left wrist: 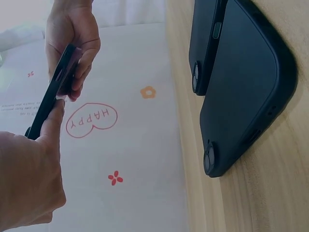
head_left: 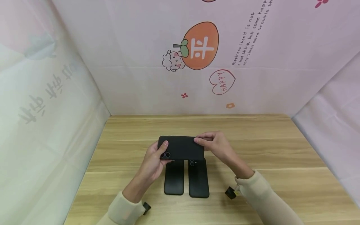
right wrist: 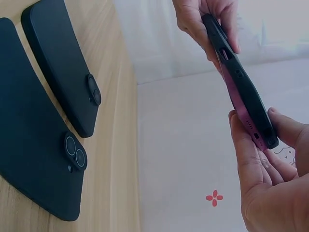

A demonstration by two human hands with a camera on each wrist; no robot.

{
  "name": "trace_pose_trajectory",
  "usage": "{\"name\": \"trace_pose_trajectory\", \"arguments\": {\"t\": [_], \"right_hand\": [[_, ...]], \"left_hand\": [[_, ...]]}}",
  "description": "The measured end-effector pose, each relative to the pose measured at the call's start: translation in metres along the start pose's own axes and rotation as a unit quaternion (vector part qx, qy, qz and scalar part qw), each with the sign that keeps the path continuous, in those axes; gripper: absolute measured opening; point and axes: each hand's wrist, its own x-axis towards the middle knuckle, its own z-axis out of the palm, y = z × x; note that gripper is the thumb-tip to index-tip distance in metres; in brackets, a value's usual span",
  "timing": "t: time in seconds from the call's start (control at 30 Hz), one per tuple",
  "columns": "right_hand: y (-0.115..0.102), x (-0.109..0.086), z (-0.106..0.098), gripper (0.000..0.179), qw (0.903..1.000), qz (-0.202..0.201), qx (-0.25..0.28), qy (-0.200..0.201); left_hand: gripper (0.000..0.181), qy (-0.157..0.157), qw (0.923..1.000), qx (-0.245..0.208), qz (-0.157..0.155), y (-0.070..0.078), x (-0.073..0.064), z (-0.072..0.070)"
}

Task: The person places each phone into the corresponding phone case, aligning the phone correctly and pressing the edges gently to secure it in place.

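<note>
A pink phone is held between both hands, partly inside a black phone case; the right wrist view shows a gap along one edge. My left hand grips the camera end, thumb on the case's back. At the other end, my right hand pinches phone and case between thumb and fingers. Below them, two phones in black cases lie side by side on the table, camera side up: a left one and a right one. The held phone hides the left one's upper end in the head view.
The wood-grain table is bounded by printed white cloth at the back and both sides. A small black device hangs at each cuff, one at the left and one at the right.
</note>
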Motion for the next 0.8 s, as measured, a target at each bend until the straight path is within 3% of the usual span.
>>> {"name": "trace_pose_trajectory", "arguments": {"t": [0.8], "right_hand": [[0.0049,-0.0009,-0.0032,0.026,0.9965,-0.013,0.081,-0.017]], "left_hand": [[0.041,-0.031,0.9995,0.003,0.001,-0.0017,-0.0065,0.0033]]}}
